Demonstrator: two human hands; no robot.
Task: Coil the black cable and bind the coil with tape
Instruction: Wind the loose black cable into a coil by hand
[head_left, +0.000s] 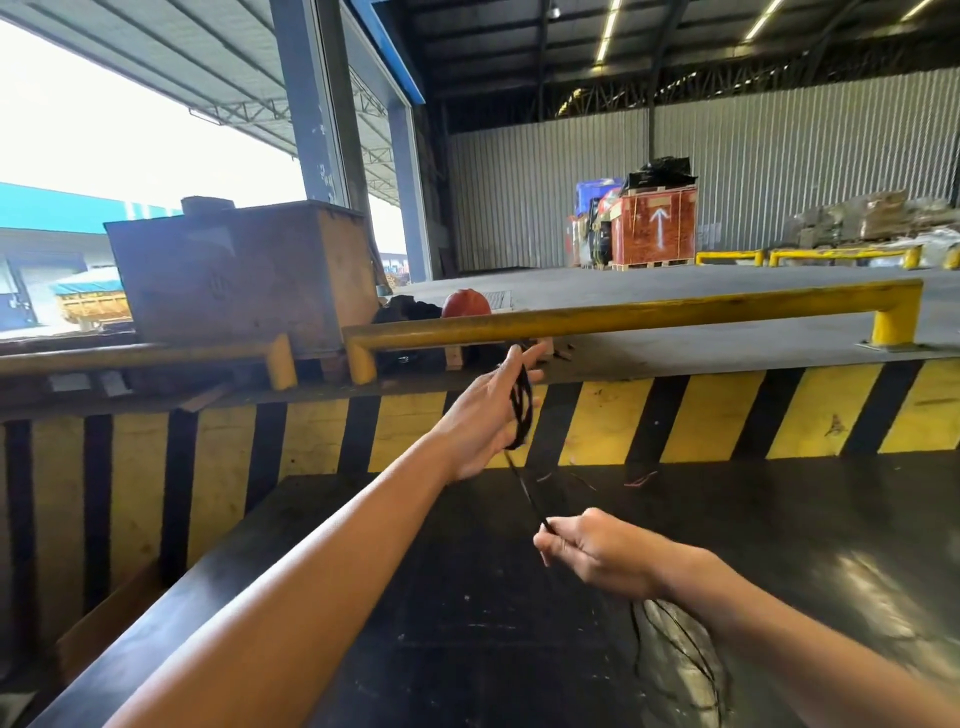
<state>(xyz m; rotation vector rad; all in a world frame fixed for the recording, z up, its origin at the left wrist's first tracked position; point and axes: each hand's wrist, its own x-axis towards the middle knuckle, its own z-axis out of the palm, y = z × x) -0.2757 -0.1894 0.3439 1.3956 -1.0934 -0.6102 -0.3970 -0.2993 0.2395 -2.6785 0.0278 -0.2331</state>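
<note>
My left hand (485, 415) is raised over the far edge of the black table, fingers spread, with several loops of the thin black cable (521, 410) wound around them. A taut strand runs down from that coil to my right hand (597, 556), which pinches the cable between thumb and fingers. The loose rest of the cable (675, 654) hangs and lies in tangled loops below my right wrist on the table. No tape is in view.
The black table top (467, 623) fills the lower frame, with thin wire scraps (641, 478) near its far edge. Behind it runs a yellow-and-black striped wall (727, 415), a yellow rail (623, 314), a rusty metal box (244, 270) and an orange helmet (466, 304).
</note>
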